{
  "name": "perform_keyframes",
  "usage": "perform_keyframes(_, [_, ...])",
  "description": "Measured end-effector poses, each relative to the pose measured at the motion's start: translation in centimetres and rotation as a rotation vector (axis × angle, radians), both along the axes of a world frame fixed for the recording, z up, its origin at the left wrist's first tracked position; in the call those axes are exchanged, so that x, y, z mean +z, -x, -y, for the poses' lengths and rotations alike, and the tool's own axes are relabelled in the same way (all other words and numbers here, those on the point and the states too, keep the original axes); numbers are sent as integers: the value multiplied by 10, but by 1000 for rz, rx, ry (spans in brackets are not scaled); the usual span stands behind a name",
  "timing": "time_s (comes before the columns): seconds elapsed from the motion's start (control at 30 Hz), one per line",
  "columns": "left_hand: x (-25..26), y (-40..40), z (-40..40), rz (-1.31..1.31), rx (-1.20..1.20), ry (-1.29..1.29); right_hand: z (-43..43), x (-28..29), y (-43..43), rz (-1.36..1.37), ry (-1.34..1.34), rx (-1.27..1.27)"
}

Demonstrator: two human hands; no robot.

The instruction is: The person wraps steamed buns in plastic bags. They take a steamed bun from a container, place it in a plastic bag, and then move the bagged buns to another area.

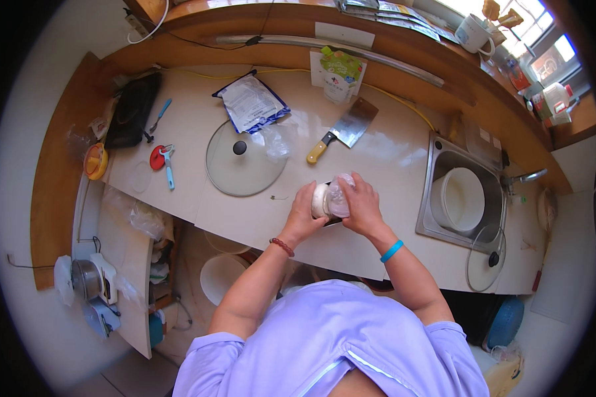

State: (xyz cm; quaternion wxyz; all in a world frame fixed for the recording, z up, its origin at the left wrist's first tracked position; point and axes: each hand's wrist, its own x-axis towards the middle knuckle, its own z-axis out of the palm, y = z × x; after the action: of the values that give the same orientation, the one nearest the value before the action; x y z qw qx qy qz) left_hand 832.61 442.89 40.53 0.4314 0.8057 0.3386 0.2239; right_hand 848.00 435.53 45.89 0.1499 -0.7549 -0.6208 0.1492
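Note:
My left hand is wrapped round the near side of a small white round object, possibly a jar or bowl. Against it, my right hand grips a pinkish, translucent plastic-looking piece; whether this is a lid or a bag I cannot tell. Both are held together at the counter's front edge. Something dark shows beneath them, mostly hidden by the fingers. Beyond my hands lies a cleaver with a yellow handle. A glass pot lid with a black knob rests to the left.
A blue-edged packet and crumpled clear plastic overlap the lid. A green-topped pouch leans at the back. Right, a steel sink holds a white tub. A peeler and black tray lie left.

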Motion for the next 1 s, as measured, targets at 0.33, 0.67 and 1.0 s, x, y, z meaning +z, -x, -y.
perform_keyframes(0.33, [0, 7, -1, 33, 127, 318, 10, -17, -33, -1201, -73, -363])
perform_keyframes(0.67, [4, -4, 1, 21, 258, 483, 13, -64, -33, -1237, -38, -497])
perform_keyframes(1.0, [3, -19, 1, -145, 279, 423, 46, -64, -36, -1190, 81, -674])
